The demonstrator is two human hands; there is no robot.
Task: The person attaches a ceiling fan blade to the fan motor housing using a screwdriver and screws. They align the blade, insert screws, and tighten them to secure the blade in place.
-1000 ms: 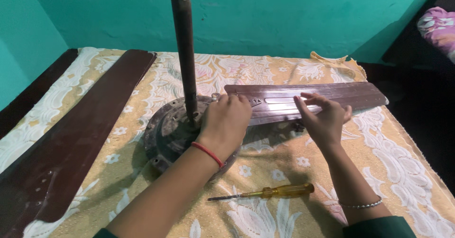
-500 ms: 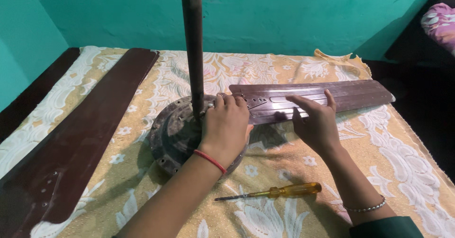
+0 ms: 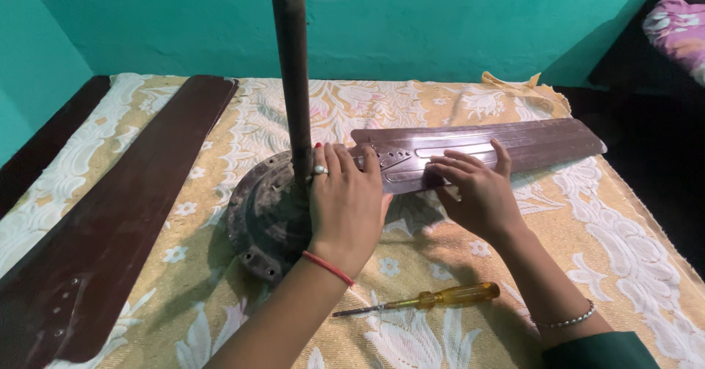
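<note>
Seen from the head camera: a ceiling fan motor housing (image 3: 268,218), dark and round, lies on a yellow floral bedcover (image 3: 646,281), with its down rod (image 3: 294,75) standing upright from the centre. The left hand (image 3: 346,200) lies flat on the housing just right of the rod, fingers pressed together and pointing away, palm down; it grips nothing, only presses. A ring sits on one finger, and a red thread circles the wrist. The right hand (image 3: 477,193) rests palm down on the near edge of a brown fan blade (image 3: 499,145), fingers slightly spread, the thumb raised; it pinches nothing. The blade lies flat and runs rightward from the housing, its bracket end, with small holes, touching the left fingertips. A bangle circles the right wrist. A yellow-handled screwdriver (image 3: 422,301) lies on the cover near the forearms, touched by neither hand. A second brown blade (image 3: 117,215) lies well apart on the left, diagonal. Green walls (image 3: 440,24) stand behind.
</note>
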